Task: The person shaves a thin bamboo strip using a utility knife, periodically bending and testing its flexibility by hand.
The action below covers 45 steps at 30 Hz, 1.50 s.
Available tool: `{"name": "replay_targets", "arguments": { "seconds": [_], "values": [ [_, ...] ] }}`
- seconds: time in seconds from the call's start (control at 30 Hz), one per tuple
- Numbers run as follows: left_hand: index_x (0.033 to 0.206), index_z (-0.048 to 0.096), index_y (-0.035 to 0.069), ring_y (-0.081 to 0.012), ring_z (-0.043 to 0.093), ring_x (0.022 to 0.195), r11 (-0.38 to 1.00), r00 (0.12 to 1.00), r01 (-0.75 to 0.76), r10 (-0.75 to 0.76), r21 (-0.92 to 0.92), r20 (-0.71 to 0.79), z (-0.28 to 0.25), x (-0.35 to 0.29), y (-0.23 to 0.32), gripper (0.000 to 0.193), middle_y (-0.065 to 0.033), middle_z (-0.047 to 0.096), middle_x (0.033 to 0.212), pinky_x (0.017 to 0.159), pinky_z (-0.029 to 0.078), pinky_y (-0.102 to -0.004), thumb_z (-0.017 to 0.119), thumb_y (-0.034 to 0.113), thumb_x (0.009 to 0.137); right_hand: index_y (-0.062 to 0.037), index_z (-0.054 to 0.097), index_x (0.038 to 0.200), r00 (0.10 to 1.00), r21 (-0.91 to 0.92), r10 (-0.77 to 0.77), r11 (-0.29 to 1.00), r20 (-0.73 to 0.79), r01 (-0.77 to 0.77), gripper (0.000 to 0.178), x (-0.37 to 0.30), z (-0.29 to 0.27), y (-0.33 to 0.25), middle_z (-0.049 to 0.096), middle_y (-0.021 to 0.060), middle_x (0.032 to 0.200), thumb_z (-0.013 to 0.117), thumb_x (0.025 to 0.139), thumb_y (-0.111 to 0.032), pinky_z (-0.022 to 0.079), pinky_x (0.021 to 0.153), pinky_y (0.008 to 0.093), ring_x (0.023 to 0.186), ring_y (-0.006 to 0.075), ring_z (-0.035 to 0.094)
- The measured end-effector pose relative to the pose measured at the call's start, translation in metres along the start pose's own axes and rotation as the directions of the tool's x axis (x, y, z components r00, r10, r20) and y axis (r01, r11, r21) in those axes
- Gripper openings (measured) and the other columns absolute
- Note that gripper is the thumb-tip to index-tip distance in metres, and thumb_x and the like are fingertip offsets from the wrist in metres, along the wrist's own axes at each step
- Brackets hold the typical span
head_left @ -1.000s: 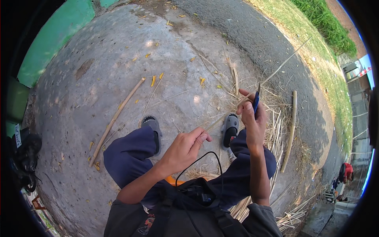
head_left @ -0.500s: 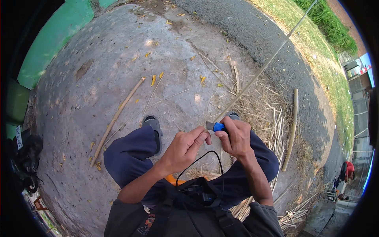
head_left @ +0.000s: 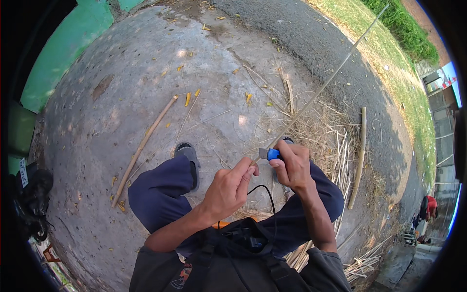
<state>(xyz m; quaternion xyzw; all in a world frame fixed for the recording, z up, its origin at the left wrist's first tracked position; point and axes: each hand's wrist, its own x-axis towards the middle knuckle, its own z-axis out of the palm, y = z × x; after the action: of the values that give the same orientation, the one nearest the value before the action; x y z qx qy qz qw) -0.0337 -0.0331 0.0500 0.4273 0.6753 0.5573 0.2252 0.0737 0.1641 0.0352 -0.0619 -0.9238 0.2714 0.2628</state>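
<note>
My left hand is closed, its thumb and fingers pinching the near end of a long thin bamboo strip. The strip runs from there up and away to the far right. In my right hand is a blue utility knife, gripped with its short, wide blade toward my left hand. The blade lies against or just over the strip, a small gap from my left fingertips. Whether it bites into the strip cannot be seen. Both hands are above and between my bent knees.
A bamboo pole lies on the concrete at left, another pole at right. Split strips and shavings are heaped by my right knee. A black cable loops before my waist. A person in red is far right.
The knife and my right hand have shifted slightly right and down, widening the gap to my left fingertips. A short length of strip now shows between them.
</note>
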Motion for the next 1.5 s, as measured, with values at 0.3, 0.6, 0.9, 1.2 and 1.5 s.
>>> {"name": "replay_targets", "arguments": {
  "seconds": [0.3, 0.6, 0.9, 1.2, 1.5],
  "values": [
    [0.101, 0.058, 0.001, -0.0293, 0.060, 0.052, 0.993, 0.995, -0.037, 0.046, 0.110, -0.088, 0.002, -0.004, -0.003, 0.012, -0.0151, 0.059, 0.069, 0.052, 0.042, -0.0374, 0.050, 0.006, 0.108, -0.0082, 0.055, 0.084, 0.999, -0.065, 0.030, 0.997, 0.024, -0.028, 0.040, 0.009, 0.003, -0.006, 0.050, 0.0094, 0.058, 0.070, 0.098, -0.043, 0.042, 0.050, 0.0414, 0.050, 0.0316, 0.055],
    [0.100, 0.057, 0.001, -0.0301, 0.061, 0.053, 0.995, 0.995, -0.019, 0.028, 0.093, -0.100, -0.005, -0.003, 0.005, 0.012, -0.0158, 0.059, 0.069, 0.053, 0.043, -0.0375, 0.051, 0.006, 0.108, -0.0081, 0.055, 0.086, 0.995, -0.199, -0.040, 0.980, -0.090, 0.022, 0.040, 0.021, 0.001, -0.007, 0.053, 0.0104, 0.062, 0.070, 0.099, -0.043, 0.043, 0.051, 0.0411, 0.052, 0.0322, 0.056],
    [0.100, 0.059, 0.001, -0.0387, 0.067, 0.063, 0.993, 0.999, -0.029, 0.027, 0.115, 0.026, 0.005, -0.020, -0.005, 0.011, -0.0186, 0.064, 0.074, 0.056, 0.047, -0.0424, 0.052, 0.006, 0.107, -0.0052, 0.052, 0.081, 0.651, 0.417, 0.592, 0.803, -0.475, -0.426, 0.050, 0.033, -0.059, 0.061, 0.039, -0.0025, 0.069, 0.048, 0.114, -0.043, 0.029, 0.056, 0.0303, 0.062, 0.0079, 0.035],
    [0.100, 0.060, 0.001, -0.0406, 0.065, 0.062, 0.991, 0.995, -0.056, 0.045, 0.120, 0.092, 0.006, -0.025, -0.002, 0.012, -0.0199, 0.065, 0.075, 0.056, 0.046, -0.0442, 0.052, 0.007, 0.107, -0.0090, 0.051, 0.083, 0.556, 0.455, 0.562, 0.826, -0.612, -0.334, 0.050, 0.022, -0.093, 0.081, 0.038, -0.0052, 0.070, 0.043, 0.115, -0.046, 0.025, 0.053, 0.0254, 0.061, 0.0048, 0.032],
    [0.098, 0.061, 0.001, -0.0359, 0.059, 0.054, 0.996, 0.993, -0.010, 0.001, 0.083, 0.114, 0.001, -0.016, 0.004, 0.015, -0.0184, 0.056, 0.064, 0.054, 0.041, -0.0410, 0.052, 0.009, 0.108, -0.0019, 0.065, 0.115, 0.513, 0.880, 0.810, 0.432, -0.284, -0.195, 0.053, 0.010, -0.112, 0.078, 0.057, -0.0002, 0.081, 0.051, 0.111, -0.052, 0.026, 0.049, 0.0210, 0.052, 0.0023, 0.033]
  ]
}}
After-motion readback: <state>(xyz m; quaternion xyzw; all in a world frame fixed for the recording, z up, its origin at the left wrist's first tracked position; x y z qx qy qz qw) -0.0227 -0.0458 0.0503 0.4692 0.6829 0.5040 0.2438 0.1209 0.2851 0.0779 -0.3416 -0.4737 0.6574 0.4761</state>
